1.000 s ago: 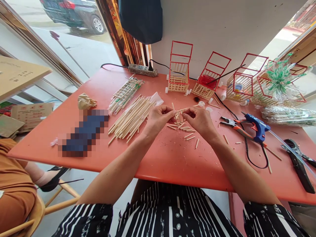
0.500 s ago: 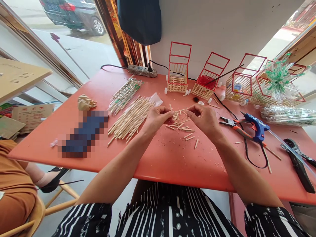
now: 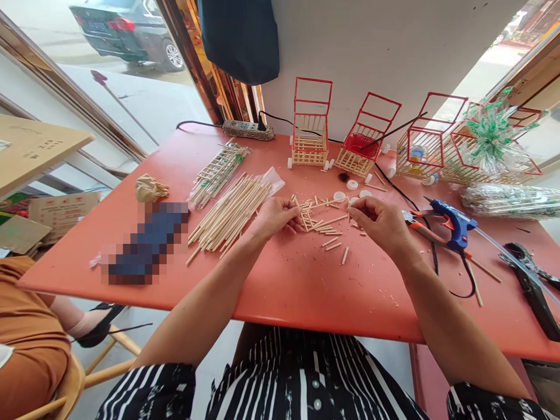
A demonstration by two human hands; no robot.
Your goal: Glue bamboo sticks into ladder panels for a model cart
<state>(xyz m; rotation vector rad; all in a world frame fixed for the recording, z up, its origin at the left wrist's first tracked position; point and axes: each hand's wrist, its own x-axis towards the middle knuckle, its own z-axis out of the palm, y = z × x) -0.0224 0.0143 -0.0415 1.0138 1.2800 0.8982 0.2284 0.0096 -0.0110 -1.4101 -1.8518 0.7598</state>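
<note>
My left hand (image 3: 279, 217) pinches one end of a thin wooden stick (image 3: 318, 205), which points right above the table. Across from it, my right hand (image 3: 380, 220) is closed with thumb and forefinger on a short wooden stick piece (image 3: 349, 205). Below and between both hands lies a loose scatter of short cut sticks (image 3: 330, 228). Beside my left wrist is a pile of long wooden sticks (image 3: 227, 216). Pliers (image 3: 431, 230) and a blue glue gun (image 3: 457, 224) lie to the right of my right hand.
Small stick-built carts with red rims, such as this cart (image 3: 310, 140), stand along the back of the red table (image 3: 280, 291). White discs (image 3: 352, 185), a power strip (image 3: 248, 128), crumpled brown paper (image 3: 150, 188) and a wrapped stick bundle (image 3: 507, 201) are around. A person (image 3: 30, 326) sits at left.
My hands have moved apart, mainly the right one going right and slightly down. The stick between them now reaches out from my left fingers, and more of the cut pieces shows.
</note>
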